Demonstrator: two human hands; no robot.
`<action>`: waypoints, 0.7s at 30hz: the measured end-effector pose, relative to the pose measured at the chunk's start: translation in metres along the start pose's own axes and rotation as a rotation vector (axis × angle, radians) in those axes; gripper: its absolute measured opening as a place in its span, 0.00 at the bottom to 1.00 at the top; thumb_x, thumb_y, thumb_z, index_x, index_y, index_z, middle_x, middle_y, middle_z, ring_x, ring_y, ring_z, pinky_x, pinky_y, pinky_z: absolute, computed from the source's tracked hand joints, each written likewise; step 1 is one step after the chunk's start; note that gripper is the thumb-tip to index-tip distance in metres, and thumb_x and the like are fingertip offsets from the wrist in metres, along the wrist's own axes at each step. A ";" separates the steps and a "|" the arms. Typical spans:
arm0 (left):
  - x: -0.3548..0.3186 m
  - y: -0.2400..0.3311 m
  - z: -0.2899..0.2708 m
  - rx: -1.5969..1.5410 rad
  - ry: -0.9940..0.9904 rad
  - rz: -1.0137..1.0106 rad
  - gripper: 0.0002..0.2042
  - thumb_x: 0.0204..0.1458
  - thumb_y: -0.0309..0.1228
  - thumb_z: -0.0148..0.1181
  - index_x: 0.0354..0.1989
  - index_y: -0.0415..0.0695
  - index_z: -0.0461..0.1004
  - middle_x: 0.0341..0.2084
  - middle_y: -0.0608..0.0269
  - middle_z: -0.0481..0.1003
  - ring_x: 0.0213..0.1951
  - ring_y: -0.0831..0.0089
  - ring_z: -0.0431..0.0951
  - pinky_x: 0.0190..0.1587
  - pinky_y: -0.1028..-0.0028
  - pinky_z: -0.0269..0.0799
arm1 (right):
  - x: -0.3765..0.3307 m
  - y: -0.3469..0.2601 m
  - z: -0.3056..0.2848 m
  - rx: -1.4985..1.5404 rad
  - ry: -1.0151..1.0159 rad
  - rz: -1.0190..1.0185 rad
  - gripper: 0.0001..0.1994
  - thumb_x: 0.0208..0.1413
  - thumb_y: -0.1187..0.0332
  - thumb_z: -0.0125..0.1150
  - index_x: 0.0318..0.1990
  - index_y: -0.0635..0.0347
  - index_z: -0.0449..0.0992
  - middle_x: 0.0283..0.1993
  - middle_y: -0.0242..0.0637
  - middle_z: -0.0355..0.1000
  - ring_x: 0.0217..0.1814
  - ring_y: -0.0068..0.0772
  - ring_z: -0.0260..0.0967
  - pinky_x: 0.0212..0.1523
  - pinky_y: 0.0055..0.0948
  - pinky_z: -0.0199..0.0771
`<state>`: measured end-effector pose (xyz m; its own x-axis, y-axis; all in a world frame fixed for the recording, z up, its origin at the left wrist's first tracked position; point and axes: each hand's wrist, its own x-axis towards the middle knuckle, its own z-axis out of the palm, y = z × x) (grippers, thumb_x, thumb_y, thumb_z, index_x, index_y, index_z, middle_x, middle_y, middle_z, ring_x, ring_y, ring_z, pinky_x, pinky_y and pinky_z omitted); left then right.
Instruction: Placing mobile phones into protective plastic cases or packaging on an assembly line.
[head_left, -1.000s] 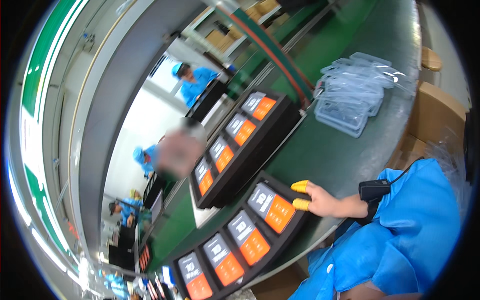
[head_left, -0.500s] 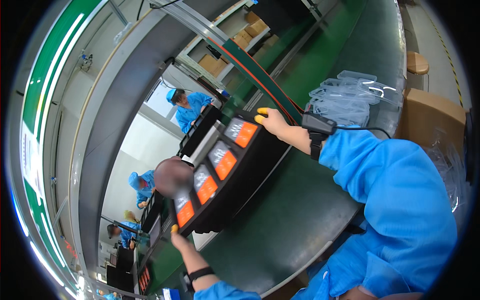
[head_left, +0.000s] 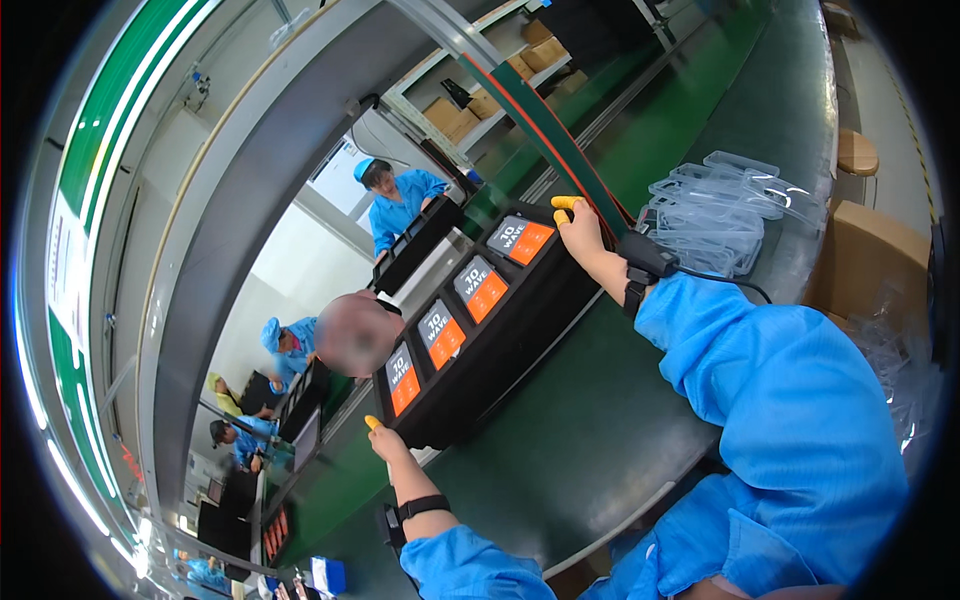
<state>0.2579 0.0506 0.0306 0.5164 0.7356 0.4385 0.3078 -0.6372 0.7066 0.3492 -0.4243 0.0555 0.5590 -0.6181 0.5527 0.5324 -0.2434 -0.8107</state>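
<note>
A long black tray (head_left: pixel 500 375) is held tilted above the green work surface, its top facing away from me. In its row of compartments lie several grey and orange flat packages (head_left: pixel 483 290). My left hand (head_left: pixel 388 440) grips the tray's near-left end, with a yellow finger cover on the thumb. At the far-right end my right hand (head_left: pixel 582 235) holds the tray's corner, also with yellow finger covers. The tray partly hides the fingers of both hands.
Clear plastic trays (head_left: pixel 705 220) are heaped to the right on the green work surface (head_left: pixel 570 450). A cardboard box (head_left: pixel 868 260) stands beyond the bench edge. A green post with a red cable (head_left: pixel 545 140) rises behind my right hand. Co-workers in blue (head_left: pixel 400 205) work across the line.
The whole scene has shifted slightly to the right in view. The tray, still in both hands, has moved a little rightward, and its packages look sharper.
</note>
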 end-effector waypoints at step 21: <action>-0.241 0.034 0.017 0.464 -0.614 0.504 0.30 0.46 0.46 0.46 0.53 0.37 0.53 0.52 0.42 0.53 0.55 0.50 0.49 0.56 0.58 0.41 | -0.101 -0.057 -0.176 -0.294 -0.300 -0.577 0.17 0.39 0.70 0.60 0.40 0.59 0.68 0.40 0.43 0.63 0.42 0.43 0.61 0.44 0.33 0.62</action>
<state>0.1574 -0.1520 -0.0608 0.9694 0.1785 0.1683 0.1518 -0.9753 0.1602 0.1503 -0.4797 0.0122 0.4132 -0.1076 0.9043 0.6262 -0.6873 -0.3680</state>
